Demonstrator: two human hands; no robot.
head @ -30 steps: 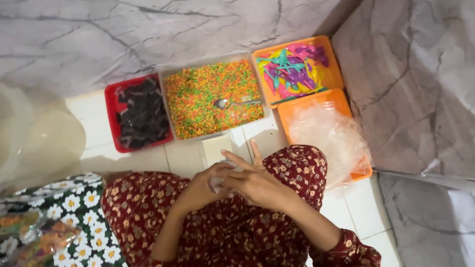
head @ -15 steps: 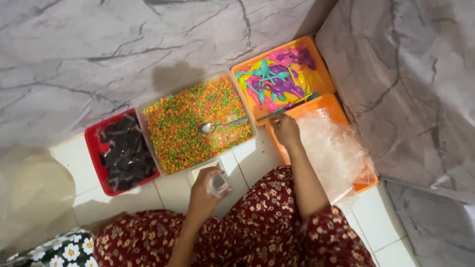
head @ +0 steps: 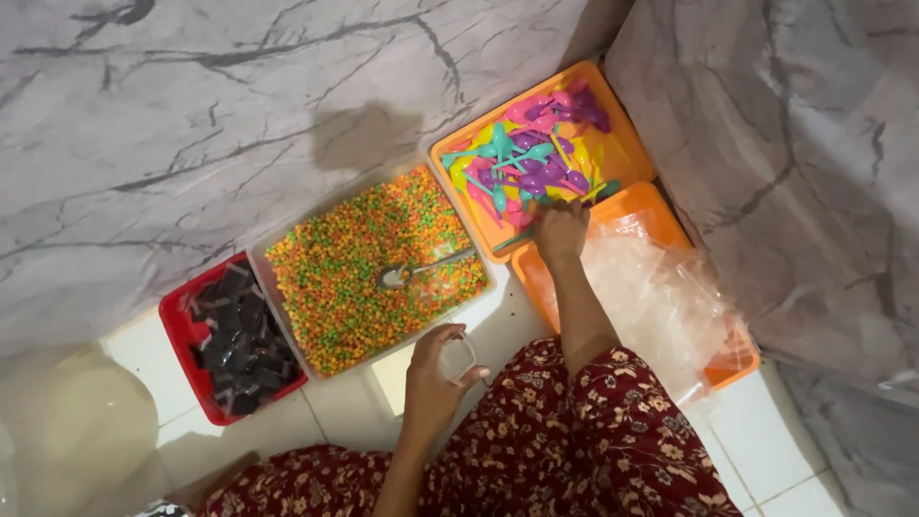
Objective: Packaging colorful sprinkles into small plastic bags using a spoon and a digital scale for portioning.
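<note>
Four containers stand in a row on the white tiled floor (head: 335,412) against a marble wall: a red tray (head: 177,330) of dark packets, a clear tub (head: 273,292) of multicoloured pellets with a metal spoon (head: 416,271) lying in it, an orange tray (head: 450,168) of coloured plastic spoons (head: 536,158), and a second orange tray (head: 531,287) of clear plastic bags (head: 661,297). Left hand (head: 436,378), fingers curled closed, grips a small clear cup (head: 458,358) just in front of the tub, above the person's floral-clad lap. Right hand (head: 560,230) rests at the near edge of the spoon tray, fingers bent down among the spoons; whether it has hold of one I cannot tell.
</note>
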